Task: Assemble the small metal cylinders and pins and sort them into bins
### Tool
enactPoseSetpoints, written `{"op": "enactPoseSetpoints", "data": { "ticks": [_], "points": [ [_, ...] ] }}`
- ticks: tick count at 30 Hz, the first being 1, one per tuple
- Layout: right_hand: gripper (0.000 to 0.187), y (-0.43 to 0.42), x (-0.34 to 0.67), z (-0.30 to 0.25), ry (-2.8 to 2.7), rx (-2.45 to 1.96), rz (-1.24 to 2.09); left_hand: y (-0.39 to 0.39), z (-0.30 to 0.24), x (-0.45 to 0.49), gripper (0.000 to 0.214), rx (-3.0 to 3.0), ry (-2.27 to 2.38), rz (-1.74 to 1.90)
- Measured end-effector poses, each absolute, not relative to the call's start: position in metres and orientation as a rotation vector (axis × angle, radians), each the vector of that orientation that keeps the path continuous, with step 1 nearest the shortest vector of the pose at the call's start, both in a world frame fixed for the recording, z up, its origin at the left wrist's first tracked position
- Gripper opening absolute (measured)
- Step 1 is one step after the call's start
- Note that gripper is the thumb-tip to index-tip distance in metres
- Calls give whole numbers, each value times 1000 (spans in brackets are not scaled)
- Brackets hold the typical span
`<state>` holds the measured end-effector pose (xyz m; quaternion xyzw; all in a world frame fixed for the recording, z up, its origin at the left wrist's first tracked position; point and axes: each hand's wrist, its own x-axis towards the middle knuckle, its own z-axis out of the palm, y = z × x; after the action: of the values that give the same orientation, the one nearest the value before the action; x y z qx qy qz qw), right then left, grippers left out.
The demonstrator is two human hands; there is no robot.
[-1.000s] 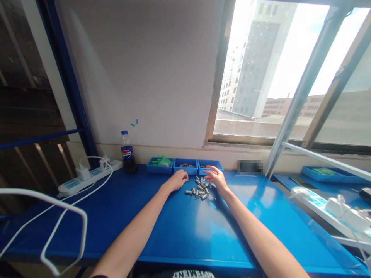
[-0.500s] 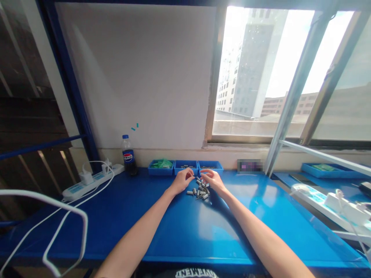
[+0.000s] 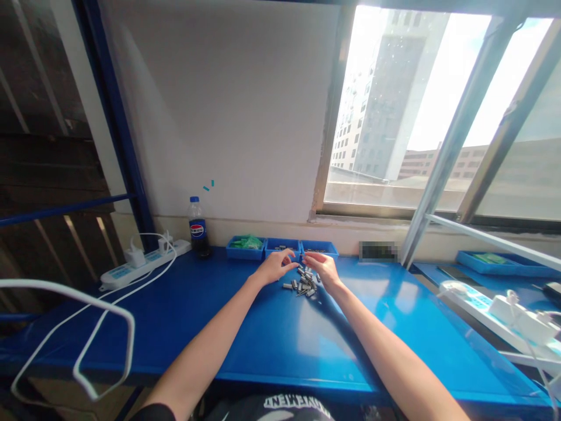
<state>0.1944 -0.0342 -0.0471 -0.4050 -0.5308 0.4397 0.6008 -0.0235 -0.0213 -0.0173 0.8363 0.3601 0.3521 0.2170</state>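
On the blue table a loose pile of small silvery metal cylinders (image 3: 303, 285) lies between my hands. My left hand (image 3: 275, 266) is just left of the pile, its thumb and fingers curved with a gap between them and nothing visible there. Over the pile's right side, my right hand (image 3: 325, 268) has its fingertips pressed together; whatever they hold is too small to tell. Right behind the hands stand a middle blue tray (image 3: 270, 254) and a right blue tray (image 3: 333, 254), each with small dark or metallic pieces, partly hidden by my fingers.
A left blue tray (image 3: 245, 254) contains green packets. Farther left stand a cola bottle (image 3: 198, 229) and a white power strip (image 3: 146, 266) with looping cables. At the right are another power strip (image 3: 477, 310), a metal post (image 3: 438, 164) and another blue tray (image 3: 504, 268).
The view has shifted slightly. My left thumb and fingers have spread farther apart, and my right fingertips have drawn together. The metal cylinders still lie in a pile.
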Motion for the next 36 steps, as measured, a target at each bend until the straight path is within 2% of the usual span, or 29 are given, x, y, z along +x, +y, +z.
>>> {"op": "enactPoseSetpoints", "data": {
  "ticks": [5,8,12,16,25,30,36],
  "points": [
    [64,-29,201,-45,-1206,-898,928,-17,-8,-53,35,2470,1043,537],
    [58,-29,204,-46,-1239,-943,943,-13,-7,-65,37,2443,1069,360],
    [48,-32,204,-48,-1243,-1005,971,-9,-9,-70,25,2383,1122,305],
    [47,-34,202,-47,-1264,-1054,959,-11,-13,-64,27,2340,1118,442],
    [52,-50,181,-32,-1469,-997,1036,-17,-10,-36,33,2028,952,1277],
    [57,-54,172,-31,-1433,-909,1158,-22,-13,-26,35,1959,875,1309],
    [45,-51,171,-35,-1447,-922,1106,-21,-25,-17,34,1951,842,1261]
  ]
}}
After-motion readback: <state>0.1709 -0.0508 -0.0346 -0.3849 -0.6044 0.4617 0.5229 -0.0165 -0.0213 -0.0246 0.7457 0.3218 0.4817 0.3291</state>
